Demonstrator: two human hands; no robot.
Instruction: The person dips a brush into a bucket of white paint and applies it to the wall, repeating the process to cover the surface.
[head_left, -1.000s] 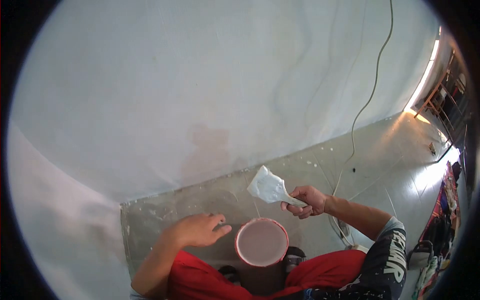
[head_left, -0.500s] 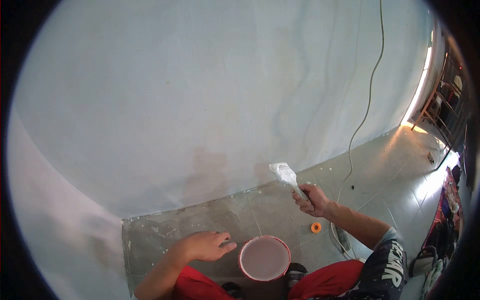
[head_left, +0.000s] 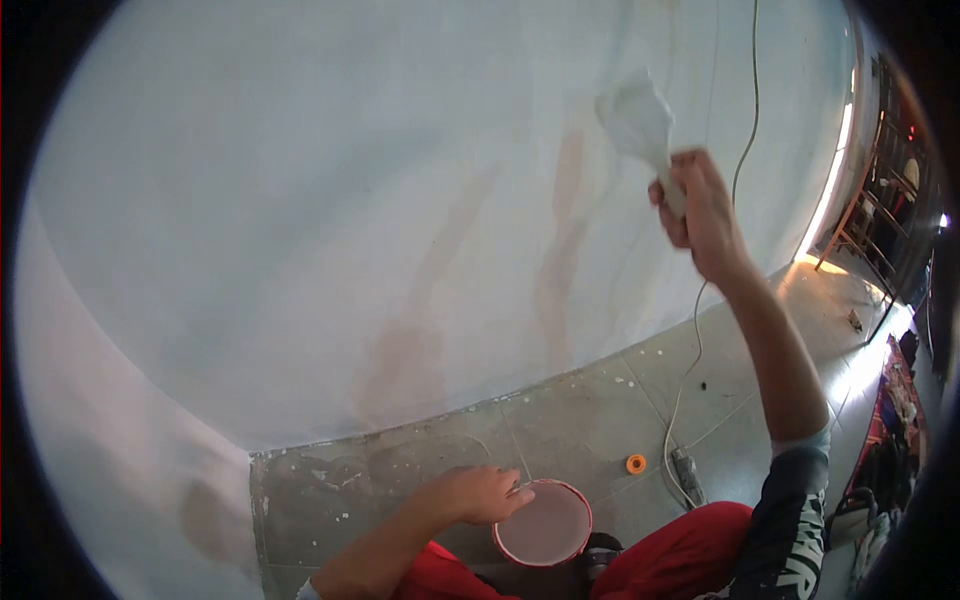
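Note:
Raised in front of the wall (head_left: 330, 200), my right hand (head_left: 703, 210) is wrapped round the handle of a paintbrush (head_left: 640, 120). The wide brush head is coated white, slightly blurred, and points up and to the left. Low in the view, my left hand (head_left: 482, 494) hovers at the left rim of a bucket (head_left: 586, 535), its fingers apart and the fingertips right at the edge. Greyish-white paint (head_left: 545, 522) fills the bucket, which stands on the floor between my legs.
An orange tape roll (head_left: 636, 464) lies on the tiled floor (head_left: 600, 405), near a power strip (head_left: 686, 472). A pale cable (head_left: 750, 130) hangs down the wall and runs across the tiles. Clothes (head_left: 880, 450) and a metal frame (head_left: 850, 230) are at the right.
My right hand has lifted the paintbrush from low over the floor to higher up before the wall. My left hand has shifted right to the bucket rim.

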